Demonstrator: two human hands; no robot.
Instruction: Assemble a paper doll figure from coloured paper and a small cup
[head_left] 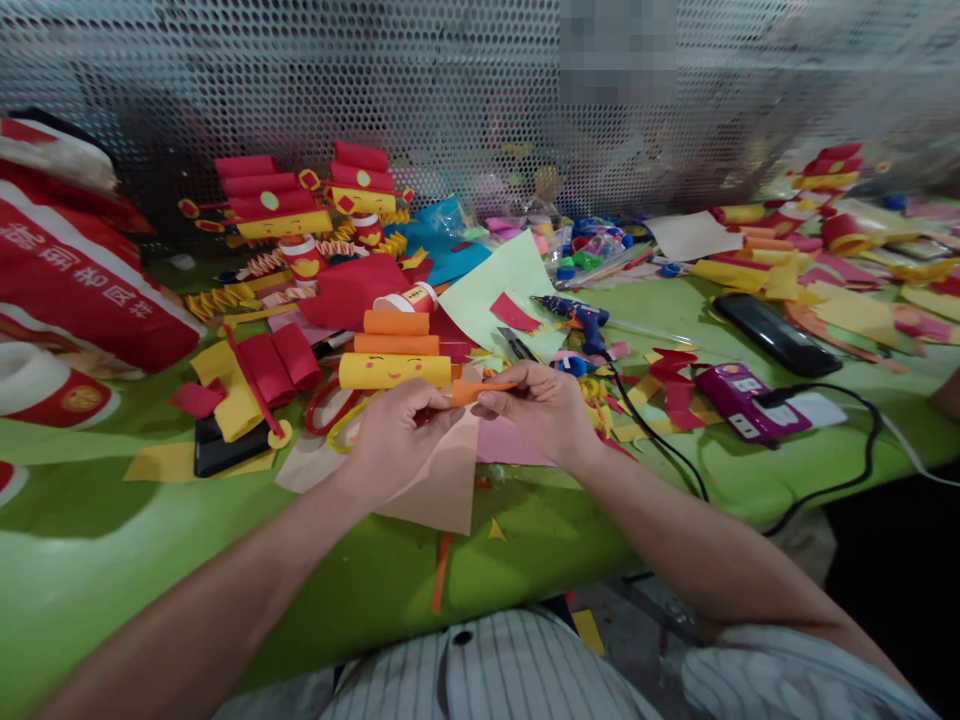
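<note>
Between my hands, above the near middle of the table, is an orange paper piece (474, 391). My left hand (397, 435) pinches its left end, and my right hand (544, 410) pinches its right end. Just behind my left hand lies a yellow paper roll (395, 371) with a drawn smiling face, and two orange rolls (396, 323) rest behind it. Pink paper sheets (442, 480) lie beneath my hands. A loose orange strip (442, 572) hangs near the table's front edge.
A blue glue gun (574, 312) and a pale green sheet (499, 290) lie behind my hands. Right are a purple power adapter (750, 402), a black cable and a phone (776, 332). Paper figures (274, 200) stand back left, beside a red bag (82, 260).
</note>
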